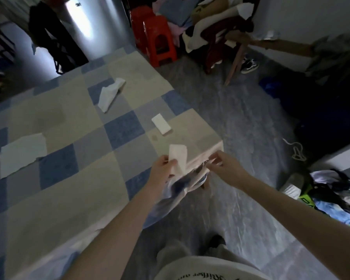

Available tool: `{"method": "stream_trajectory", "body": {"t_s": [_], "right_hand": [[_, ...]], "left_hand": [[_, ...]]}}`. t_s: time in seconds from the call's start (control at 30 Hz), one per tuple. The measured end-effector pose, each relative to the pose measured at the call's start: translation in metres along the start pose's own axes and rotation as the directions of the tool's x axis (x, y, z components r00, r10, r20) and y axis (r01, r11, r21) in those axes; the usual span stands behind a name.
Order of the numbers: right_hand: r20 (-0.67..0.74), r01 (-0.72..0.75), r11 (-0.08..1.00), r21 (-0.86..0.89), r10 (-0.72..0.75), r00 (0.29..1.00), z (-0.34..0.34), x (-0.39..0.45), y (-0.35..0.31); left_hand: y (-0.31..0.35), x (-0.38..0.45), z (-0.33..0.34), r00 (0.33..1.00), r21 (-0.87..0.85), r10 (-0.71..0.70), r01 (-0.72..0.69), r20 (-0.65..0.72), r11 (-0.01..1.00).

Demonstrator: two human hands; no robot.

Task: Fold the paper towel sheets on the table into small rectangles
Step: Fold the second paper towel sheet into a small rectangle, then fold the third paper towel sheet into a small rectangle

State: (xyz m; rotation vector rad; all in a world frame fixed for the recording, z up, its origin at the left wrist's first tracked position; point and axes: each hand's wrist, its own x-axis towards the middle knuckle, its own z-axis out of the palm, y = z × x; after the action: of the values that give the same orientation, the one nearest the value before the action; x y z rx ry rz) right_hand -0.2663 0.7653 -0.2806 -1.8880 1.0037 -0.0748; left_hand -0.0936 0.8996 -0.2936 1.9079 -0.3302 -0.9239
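Left hand point(163, 165) fingers pinch one folded sheet point(178, 156); right hand point(223, 165) fingers blurred; three sheets point(22, 154) lie tabled.

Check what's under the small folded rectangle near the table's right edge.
The folded rectangle lies flat on the checked tablecloth, on a beige square beside a blue one. Nothing else shows beneath; the cloth hides the tabletop itself.

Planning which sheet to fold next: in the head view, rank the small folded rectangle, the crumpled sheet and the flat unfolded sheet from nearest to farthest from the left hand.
From the left hand:
1. Small folded rectangle, just beyond the hand, near the table's right edge.
2. Crumpled sheet, farther up the table, mid-cloth.
3. Flat unfolded sheet, far off to the left.
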Motion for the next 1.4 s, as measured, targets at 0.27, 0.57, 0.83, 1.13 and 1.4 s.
{"method": "stream_trajectory", "body": {"t_s": [0.27,0.57,0.83,1.13,1.4], "right_hand": [[0.078,0.079,0.996,-0.029,-0.077,0.994,-0.031,0.049,-0.009],[0.221,0.172,0.978,-0.119,-0.143,0.965,-0.01,0.117,-0.05],[0.327,0.235,0.954,-0.185,-0.165,0.93,-0.001,0.18,-0.097],[0.367,0.252,0.943,-0.219,-0.16,0.916,0.015,0.223,-0.11],[0.338,0.282,0.934,-0.218,-0.199,0.92,0.0,0.241,-0.097]], "left_hand": [[0.006,0.03,0.003,0.973,-0.159,-0.103,0.07,-0.205,0.985],[-0.018,0.085,-0.036,0.916,-0.01,-0.187,0.197,-0.356,0.98],[-0.017,0.112,-0.054,0.928,0.333,-0.093,0.22,-0.36,0.917],[-0.02,0.121,-0.053,0.912,0.779,0.29,0.048,-0.289,0.625],[0.014,0.132,-0.031,0.907,0.745,0.324,-0.017,-0.269,0.667]]}}
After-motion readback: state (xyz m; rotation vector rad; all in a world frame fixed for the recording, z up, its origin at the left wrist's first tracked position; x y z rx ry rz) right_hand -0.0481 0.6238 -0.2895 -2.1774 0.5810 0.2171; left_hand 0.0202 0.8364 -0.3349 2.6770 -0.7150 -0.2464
